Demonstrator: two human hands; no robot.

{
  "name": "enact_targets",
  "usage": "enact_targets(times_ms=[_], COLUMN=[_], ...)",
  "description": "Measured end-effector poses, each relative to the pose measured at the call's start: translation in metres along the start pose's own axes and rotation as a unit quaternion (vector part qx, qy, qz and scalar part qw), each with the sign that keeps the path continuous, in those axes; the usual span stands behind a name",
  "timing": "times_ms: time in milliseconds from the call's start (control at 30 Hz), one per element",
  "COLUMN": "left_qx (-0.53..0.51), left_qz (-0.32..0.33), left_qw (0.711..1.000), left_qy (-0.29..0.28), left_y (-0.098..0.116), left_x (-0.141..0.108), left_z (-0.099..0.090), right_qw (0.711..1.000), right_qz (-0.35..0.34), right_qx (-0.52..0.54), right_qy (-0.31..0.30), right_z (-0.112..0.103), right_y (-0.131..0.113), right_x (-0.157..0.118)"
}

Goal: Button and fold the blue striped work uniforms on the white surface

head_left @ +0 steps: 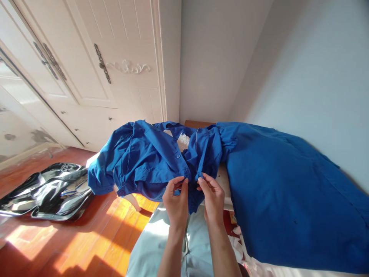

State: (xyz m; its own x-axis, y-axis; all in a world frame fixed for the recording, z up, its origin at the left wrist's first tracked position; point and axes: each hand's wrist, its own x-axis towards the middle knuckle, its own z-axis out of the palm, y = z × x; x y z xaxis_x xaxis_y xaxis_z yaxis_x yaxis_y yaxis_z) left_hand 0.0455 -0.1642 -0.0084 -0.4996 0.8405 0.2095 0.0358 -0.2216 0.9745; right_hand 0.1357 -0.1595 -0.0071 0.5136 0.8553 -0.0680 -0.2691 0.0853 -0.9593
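Note:
A blue button-up shirt [155, 154] lies crumpled in front of me, its collar side away from me and its front partly parted. My left hand [176, 194] pinches the edge of its left front panel by the lower placket. With thumb and fingers together, my right hand [211, 192] pinches the facing edge of the other panel. A small gap separates the two pinched edges. One button [178, 156] shows higher on the placket. Whether a button sits under my fingertips cannot be made out. White lacy material [183, 142] shows through the neck opening.
Blue cloth [282, 192] spreads over the right side, beside the wall [311, 77]. An open black suitcase [54, 192] with items inside lies on the wooden floor [115, 234] at left. A white wardrobe [129, 34] stands behind. My legs in pale trousers [150, 242] are below.

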Motion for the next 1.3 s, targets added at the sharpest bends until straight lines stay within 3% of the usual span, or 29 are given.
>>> enact_targets(times_ms=[400,700,1033,1300], left_qx=[0.001,0.043,0.008,-0.093], left_qz=[0.038,0.081,0.031,-0.07], left_qw=[0.999,0.991,0.997,0.992], left_qy=[-0.035,-0.093,-0.071,-0.048], left_y=[-0.003,-0.001,0.003,0.01], left_x=[-0.004,0.001,0.003,-0.004], left_z=[0.003,-0.005,-0.005,0.002], right_qw=[0.992,0.99,0.988,0.987], right_qz=[-0.039,-0.024,-0.024,-0.026], right_qx=[-0.001,-0.001,-0.017,-0.021], right_qy=[-0.116,-0.136,-0.153,-0.16], right_z=[-0.006,-0.007,-0.008,-0.007], right_y=[0.01,0.003,0.002,-0.003], right_x=[-0.003,-0.007,-0.007,-0.011])
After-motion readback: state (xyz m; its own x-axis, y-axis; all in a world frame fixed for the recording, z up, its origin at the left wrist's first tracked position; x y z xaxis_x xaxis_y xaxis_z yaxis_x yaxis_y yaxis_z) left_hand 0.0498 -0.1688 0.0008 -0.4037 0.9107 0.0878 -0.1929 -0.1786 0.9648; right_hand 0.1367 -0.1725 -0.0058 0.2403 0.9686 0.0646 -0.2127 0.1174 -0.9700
